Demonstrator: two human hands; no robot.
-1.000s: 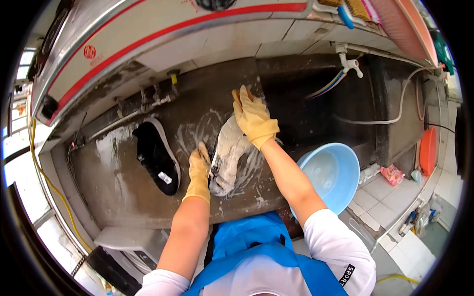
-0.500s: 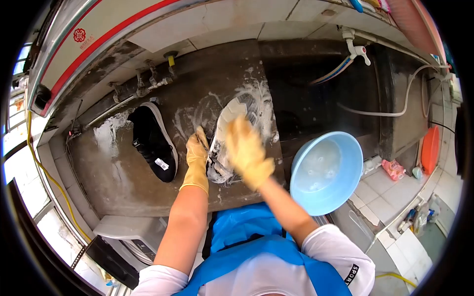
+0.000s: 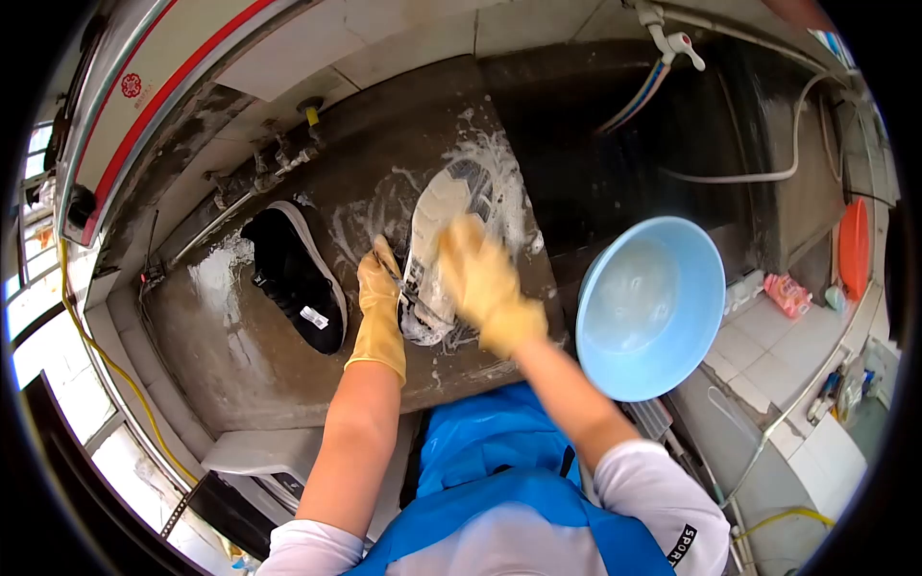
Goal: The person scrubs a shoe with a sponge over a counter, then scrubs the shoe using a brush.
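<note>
While the left hand [image 3: 380,293], in a pale yellow rubber glove, rested at the left edge of a sudsy shoe with a pale sole [image 3: 442,206], the right hand [image 3: 485,283], gloved alike, lay across the middle of that shoe and was blurred in the head view. The left fingers were drawn close together against the shoe's side; whether they gripped it could not be told. The right fingers were too smeared to show their spread, or whether they held anything. The sudsy shoe lay sole up on a wet, dark grey-brown worktop [image 3: 206,331], near its right edge, with streaks of white foam [image 3: 509,182] spread about it. To the left of the left hand, apart from it, lay a black shoe with a white sole edge and a small white label [image 3: 288,264].

Just beyond the worktop's right edge stood a round, light blue plastic basin [image 3: 696,317] with cloudy water [image 3: 629,293] inside, near the right forearm. Behind the basin was a dark sunken trough [image 3: 576,182], and above that a white tap [image 3: 677,43] with a striped hose [image 3: 639,96]. The person wore a bright blue apron [image 3: 495,432] over a white shirt [image 3: 653,490].
</note>
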